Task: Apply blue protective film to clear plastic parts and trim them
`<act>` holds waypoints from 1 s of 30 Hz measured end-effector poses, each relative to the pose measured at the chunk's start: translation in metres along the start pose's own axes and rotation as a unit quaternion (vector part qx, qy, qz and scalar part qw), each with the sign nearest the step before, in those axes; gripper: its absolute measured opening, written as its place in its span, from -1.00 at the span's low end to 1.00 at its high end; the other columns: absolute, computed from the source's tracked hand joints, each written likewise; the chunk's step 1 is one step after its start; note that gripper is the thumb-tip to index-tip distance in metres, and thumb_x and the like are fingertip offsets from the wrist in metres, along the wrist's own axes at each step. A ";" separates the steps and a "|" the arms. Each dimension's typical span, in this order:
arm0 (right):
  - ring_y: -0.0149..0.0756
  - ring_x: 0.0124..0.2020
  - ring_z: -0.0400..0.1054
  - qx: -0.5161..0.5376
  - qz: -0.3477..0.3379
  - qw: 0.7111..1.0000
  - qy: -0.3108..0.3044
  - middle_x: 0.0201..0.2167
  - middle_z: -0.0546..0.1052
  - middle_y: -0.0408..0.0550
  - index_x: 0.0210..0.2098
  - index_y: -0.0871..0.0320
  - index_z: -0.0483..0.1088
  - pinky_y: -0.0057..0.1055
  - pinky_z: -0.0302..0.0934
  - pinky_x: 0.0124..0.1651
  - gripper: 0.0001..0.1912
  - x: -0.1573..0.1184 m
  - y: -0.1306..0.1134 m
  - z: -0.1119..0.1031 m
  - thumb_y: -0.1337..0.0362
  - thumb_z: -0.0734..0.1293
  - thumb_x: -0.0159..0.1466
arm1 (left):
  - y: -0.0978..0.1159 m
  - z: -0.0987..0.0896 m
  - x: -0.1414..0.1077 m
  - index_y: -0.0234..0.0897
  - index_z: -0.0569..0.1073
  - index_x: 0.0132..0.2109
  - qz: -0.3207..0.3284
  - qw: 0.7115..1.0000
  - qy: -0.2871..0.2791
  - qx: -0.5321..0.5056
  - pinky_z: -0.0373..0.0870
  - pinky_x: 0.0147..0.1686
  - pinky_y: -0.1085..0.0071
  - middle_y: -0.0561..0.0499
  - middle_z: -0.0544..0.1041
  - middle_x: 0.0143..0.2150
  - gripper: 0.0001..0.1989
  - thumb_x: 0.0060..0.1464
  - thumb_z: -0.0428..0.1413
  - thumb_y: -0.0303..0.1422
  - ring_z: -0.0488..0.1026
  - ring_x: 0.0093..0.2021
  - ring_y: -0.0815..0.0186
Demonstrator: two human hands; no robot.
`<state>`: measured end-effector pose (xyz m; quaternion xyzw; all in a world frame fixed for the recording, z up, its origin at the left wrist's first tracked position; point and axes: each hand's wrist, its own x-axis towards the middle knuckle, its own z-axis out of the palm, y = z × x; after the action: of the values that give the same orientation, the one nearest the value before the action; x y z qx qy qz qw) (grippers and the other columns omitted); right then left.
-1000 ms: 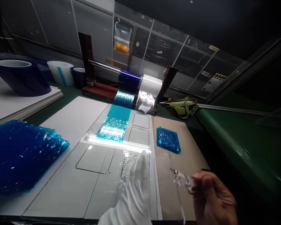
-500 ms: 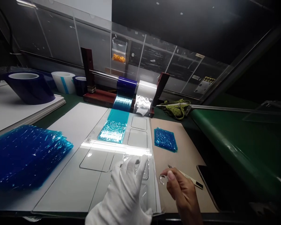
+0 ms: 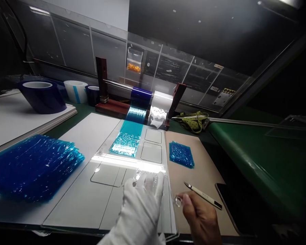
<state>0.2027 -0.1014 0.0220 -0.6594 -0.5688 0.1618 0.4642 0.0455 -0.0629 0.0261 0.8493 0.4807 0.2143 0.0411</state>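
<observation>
My left hand [image 3: 142, 200], in a white glove, lies over a glass-like sheet [image 3: 76, 207] marked with dark rounded outlines. Its fingers are stretched forward and slightly apart, touching a crinkled clear film piece [image 3: 153, 176] that they partly cover. Bare and close on the right, my right hand [image 3: 200, 212] pinches a small clear curled strip [image 3: 177, 201] between thumb and forefinger. A pale pen-like tool with a pointed tip [image 3: 202, 195] lies just beyond that hand. Blue film [image 3: 130, 128] runs from a roll onto the sheet, beside a clear film roll [image 3: 161, 100].
A large stack of blue film pieces [image 3: 35, 166] lies left, a smaller blue stack [image 3: 181, 154] on the brown board [image 3: 206, 163]. A dark phone-like slab [image 3: 232, 207] is at the right. Tape rolls [image 3: 44, 100] and a wooden roll stand [image 3: 112, 106] stand behind.
The view has shifted slightly, so the scene sits a little further right and lower. Both hands have dropped slightly, uncovering more of the pen-like tool. The right hand still pinches the curled strip.
</observation>
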 end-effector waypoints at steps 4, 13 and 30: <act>-0.56 -0.71 -0.21 0.270 0.218 0.936 -0.064 -0.75 -0.01 -0.34 -0.49 0.20 0.46 -0.52 -0.32 -0.63 -0.54 0.003 -0.006 -0.006 -0.09 0.29 0.21 | -0.009 0.038 -0.018 -0.20 -0.27 0.39 0.035 0.987 0.097 -0.124 0.21 0.17 0.02 -0.23 0.18 0.31 0.25 -0.34 0.26 -0.08 0.18 0.25 -0.11; -0.47 -0.70 0.06 0.014 0.025 1.000 0.013 -0.72 0.27 -0.20 -0.49 0.17 0.45 -0.49 -0.12 -0.59 -0.59 0.009 0.002 -0.006 0.03 0.21 0.30 | 0.009 0.034 -0.002 -0.28 -0.25 0.38 0.014 0.996 0.047 -0.074 0.21 0.08 -0.15 -0.33 0.26 0.24 0.20 -0.39 0.17 -0.24 0.23 0.20 -0.20; -0.52 -0.69 -0.08 0.206 0.204 0.949 -0.120 -0.71 0.15 -0.25 -0.56 0.17 0.37 -0.52 -0.20 -0.62 -0.51 -0.020 0.009 -0.047 -0.10 0.23 0.25 | -0.046 0.037 -0.011 -0.08 0.12 0.31 0.143 0.979 -0.036 -0.140 0.32 -0.02 0.04 -0.15 0.46 0.06 -0.08 -0.28 0.13 -0.50 0.42 -0.04 -0.03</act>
<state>0.2371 -0.1391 0.0325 -0.6270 -0.4276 0.4448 0.4757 0.0193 -0.0427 -0.0238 0.9024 0.3179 0.2521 0.1454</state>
